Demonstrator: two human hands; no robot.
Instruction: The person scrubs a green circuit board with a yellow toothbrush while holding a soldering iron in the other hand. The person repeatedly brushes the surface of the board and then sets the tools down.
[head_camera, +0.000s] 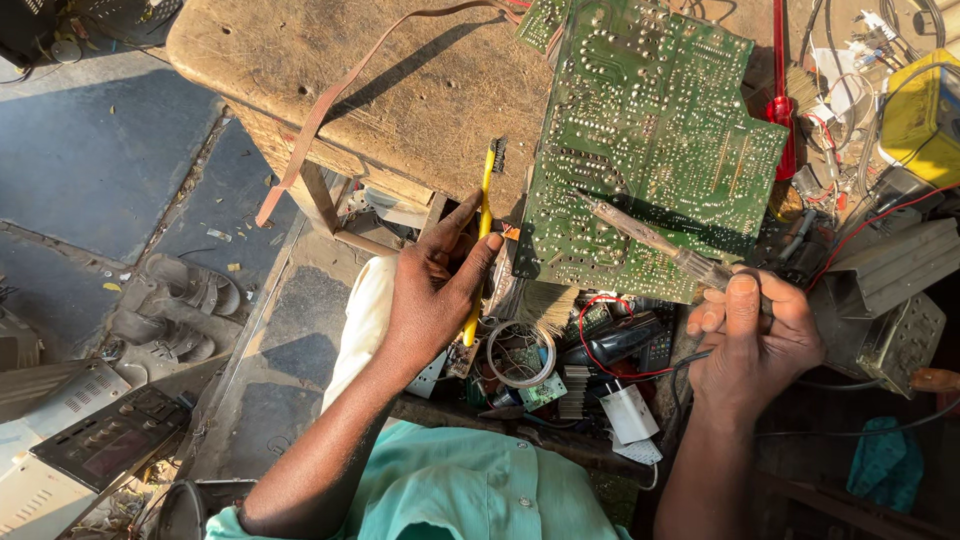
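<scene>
Head view: left hand (432, 290) clenched around a yellow toothbrush (482, 225), bristle end up, just left of the green circuit board (650, 140) lying on the worn workbench (400, 90). Right hand (752, 335) grips a soldering iron (650, 238), tip resting on the board's lower middle. Red screwdriver (781, 95) lies just right of the board.

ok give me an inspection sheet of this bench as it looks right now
surface: worn wooden bench top, dusty.
job's things: green circuit board; yellow toothbrush; soldering iron, tip on board.
clutter: red screwdriver, tape roll, bristle brush, small parts.
grippers: left hand holds the toothbrush; right hand holds the iron.
cables: red wire; black cord.
surroundings: sandals on floor, grey device.
</scene>
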